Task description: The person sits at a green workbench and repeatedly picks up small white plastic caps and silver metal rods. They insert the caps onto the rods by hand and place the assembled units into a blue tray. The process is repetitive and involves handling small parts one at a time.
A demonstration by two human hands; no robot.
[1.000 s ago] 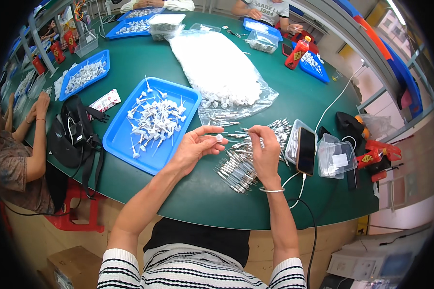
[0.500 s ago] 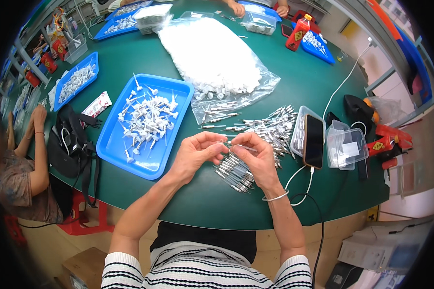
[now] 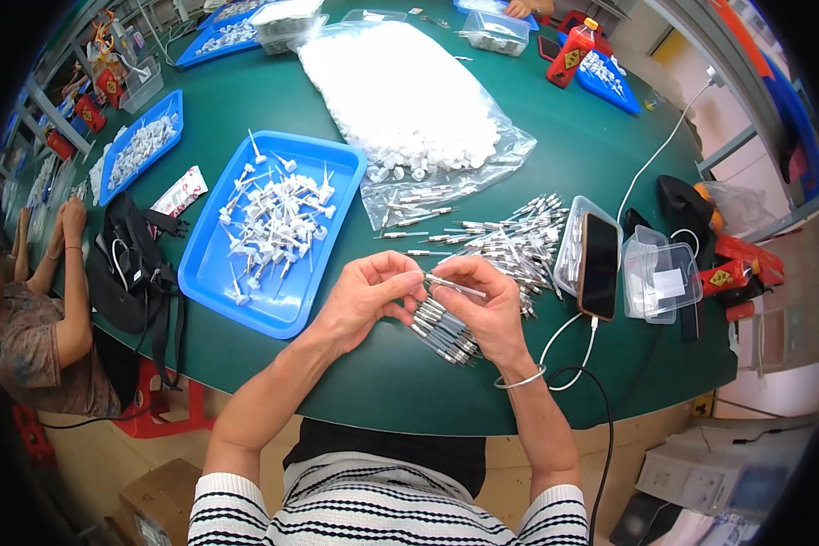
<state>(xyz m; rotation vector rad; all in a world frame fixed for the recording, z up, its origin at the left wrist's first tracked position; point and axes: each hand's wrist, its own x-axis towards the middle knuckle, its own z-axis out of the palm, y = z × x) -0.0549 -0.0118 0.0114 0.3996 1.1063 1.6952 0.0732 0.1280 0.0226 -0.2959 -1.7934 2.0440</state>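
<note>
Between my two hands is a slim rod-shaped part point(image 3: 457, 286) with metal ends and a pale middle. Its left end sits at the pinched fingertips of my left hand point(image 3: 366, 298). My right hand point(image 3: 484, 314) grips its other side between thumb and fingers. Just below lies a neat row of similar rods point(image 3: 439, 335), partly covered by my hands. A loose pile of these rods point(image 3: 510, 238) spreads beyond my right hand. To the left, a blue tray point(image 3: 200, 273) holds many white-capped pieces with thin stems point(image 3: 278, 223).
A clear bag of white caps point(image 3: 409, 105) lies ahead. At right are a phone point(image 3: 599, 266), a clear box of rods point(image 3: 569, 241), plastic containers point(image 3: 655, 282) and a white cable point(image 3: 555, 341). A black bag point(image 3: 132, 264) and a seated person point(image 3: 50, 337) are at left.
My right hand has tilted slightly, and the rod between my hands shows more plainly. The far person's hands have shifted, with one now out of sight. The whole view has moved a little.
</note>
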